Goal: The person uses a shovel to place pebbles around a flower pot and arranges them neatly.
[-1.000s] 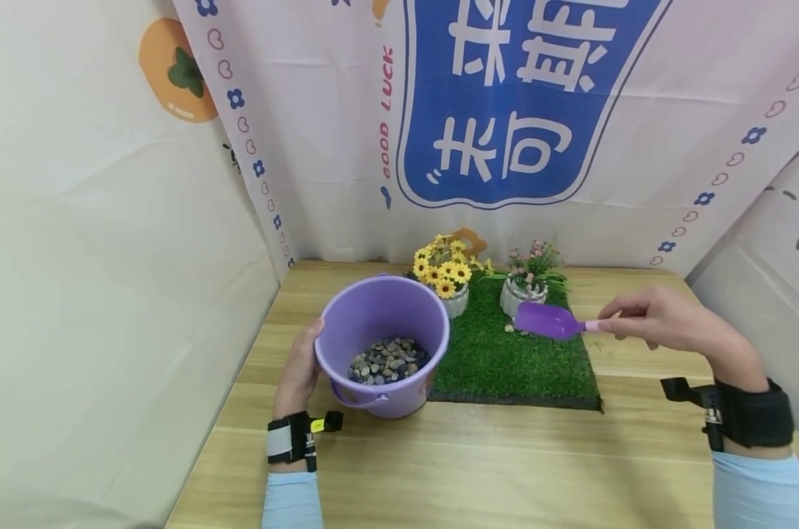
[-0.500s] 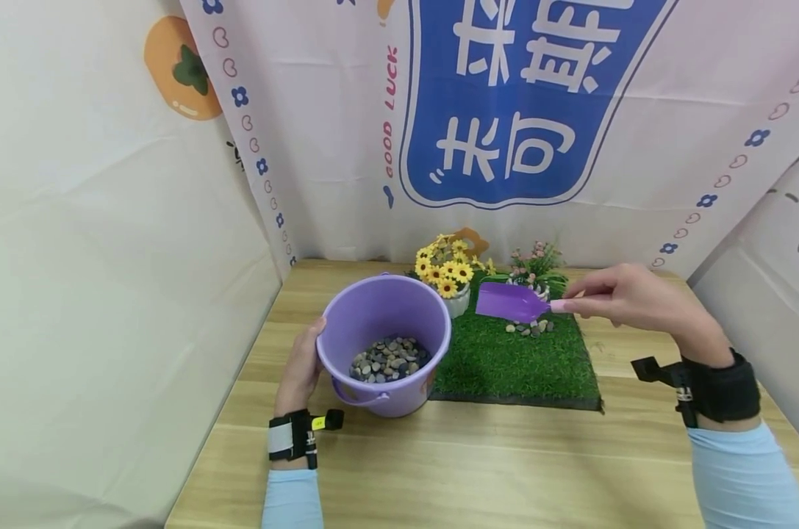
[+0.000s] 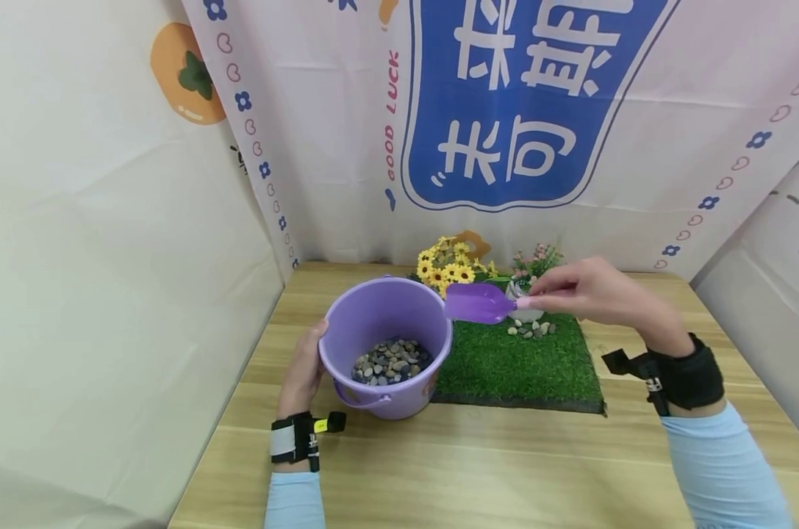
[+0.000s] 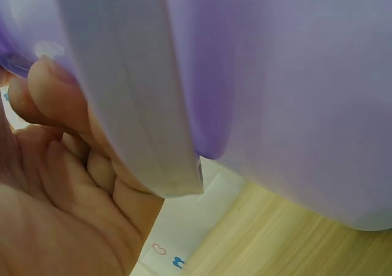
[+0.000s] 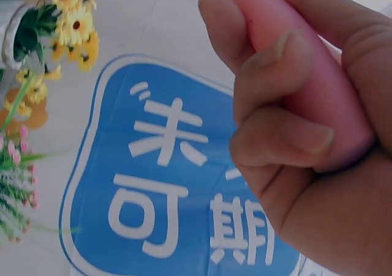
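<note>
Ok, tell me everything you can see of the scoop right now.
The scoop is plastic, with a purple bowl and a pink handle. The right hand grips the handle, holding it level in the air. Its bowl looks empty and hangs by the bucket's far right rim, touching nothing else.

Purple bucket [image 3: 386,323], purple-and-pink scoop [image 3: 480,303]

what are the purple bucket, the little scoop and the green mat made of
The round purple bucket looks like smooth moulded plastic: even colour, a soft sheen and a thin rolled rim. The small purple scoop with a pink handle, held by the right hand, also looks plastic, with a matte handle. The square green mat appears to be artificial turf: short upright blades on a dark backing edge.
</note>
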